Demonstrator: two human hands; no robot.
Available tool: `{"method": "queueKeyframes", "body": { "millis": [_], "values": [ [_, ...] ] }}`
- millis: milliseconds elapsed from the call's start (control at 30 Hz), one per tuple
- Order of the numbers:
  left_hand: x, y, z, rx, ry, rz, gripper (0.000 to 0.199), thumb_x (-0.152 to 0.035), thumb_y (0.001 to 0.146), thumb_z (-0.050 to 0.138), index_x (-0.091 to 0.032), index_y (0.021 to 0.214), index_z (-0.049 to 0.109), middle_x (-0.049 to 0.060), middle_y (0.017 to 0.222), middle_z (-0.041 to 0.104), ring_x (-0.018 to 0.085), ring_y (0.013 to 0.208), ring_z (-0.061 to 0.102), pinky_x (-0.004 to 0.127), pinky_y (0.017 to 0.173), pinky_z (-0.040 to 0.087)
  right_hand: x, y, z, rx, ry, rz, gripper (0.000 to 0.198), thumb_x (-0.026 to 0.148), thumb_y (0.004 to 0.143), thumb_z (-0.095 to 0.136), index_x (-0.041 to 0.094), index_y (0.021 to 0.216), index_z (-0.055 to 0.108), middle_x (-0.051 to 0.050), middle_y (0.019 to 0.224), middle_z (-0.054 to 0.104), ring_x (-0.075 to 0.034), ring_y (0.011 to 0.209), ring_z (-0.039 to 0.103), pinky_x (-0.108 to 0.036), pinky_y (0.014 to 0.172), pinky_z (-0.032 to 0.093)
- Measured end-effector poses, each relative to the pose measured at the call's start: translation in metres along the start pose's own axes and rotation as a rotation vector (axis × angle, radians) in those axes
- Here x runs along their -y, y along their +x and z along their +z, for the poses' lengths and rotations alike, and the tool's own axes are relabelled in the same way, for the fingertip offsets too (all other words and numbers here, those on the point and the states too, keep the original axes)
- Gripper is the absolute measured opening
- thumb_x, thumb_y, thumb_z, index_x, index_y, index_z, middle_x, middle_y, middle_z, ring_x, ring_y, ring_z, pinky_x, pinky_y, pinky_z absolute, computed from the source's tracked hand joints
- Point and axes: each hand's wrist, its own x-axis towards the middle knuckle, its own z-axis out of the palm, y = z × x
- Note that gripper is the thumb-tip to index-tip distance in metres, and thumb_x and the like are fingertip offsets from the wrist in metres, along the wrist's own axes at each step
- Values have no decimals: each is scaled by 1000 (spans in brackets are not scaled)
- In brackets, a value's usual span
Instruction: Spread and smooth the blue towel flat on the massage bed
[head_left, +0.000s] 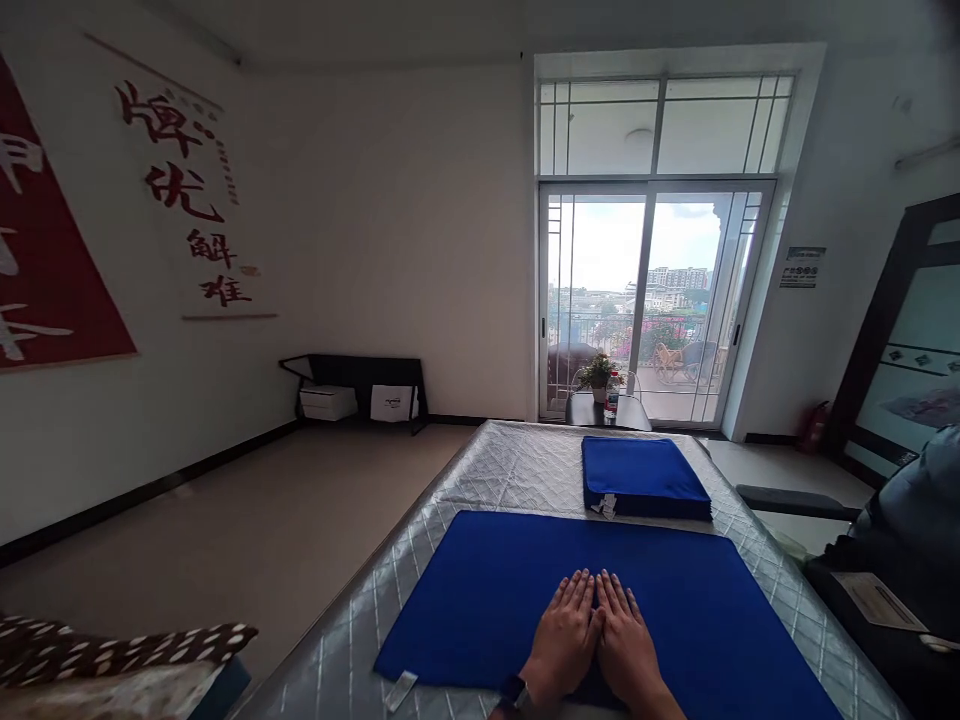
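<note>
A blue cloth (480,590) lies spread out on a table with a silver quilted cover (495,470); a white label (401,690) sticks out at its near left corner. My left hand (566,630) rests flat on the cloth, fingers stretched forward, a dark watch at the wrist. Right beside it, my right hand (622,630) also lies flat, with the thumbs touching or nearly so. Neither hand holds anything. Beyond the spread cloth sits a neat stack of folded blue cloths (645,475), with white labels (606,505) at its near left corner.
Past the table's far end stands a chair (630,412) with a potted plant (598,372) and a bottle (612,395). A dark bag-like shape (915,520) is at the right. Spotted brown fabric (112,650) lies at the lower left. A black bench (367,375) stands by the wall.
</note>
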Motion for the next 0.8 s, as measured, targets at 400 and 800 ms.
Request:
{"method": "queueKeyframes", "body": {
  "millis": [400, 800],
  "values": [
    [16, 0, 18, 9, 32, 20, 58, -46, 104, 22, -19, 155, 20, 8, 159, 31, 24, 147, 27, 48, 119, 32, -7, 1, 7, 63, 67, 2, 57, 28, 98, 22, 15, 153, 23, -4, 161, 18, -23, 149, 16, -45, 122, 12],
    [9, -6, -3, 83, 45, -100, 67, -53, 102, 19, -11, 151, 33, 12, 158, 31, 24, 148, 24, 46, 121, 26, -4, -4, -8, 49, 92, 36, 60, 38, 100, 20, 11, 153, 26, -8, 160, 23, -23, 149, 19, -46, 121, 16]
  ]
}}
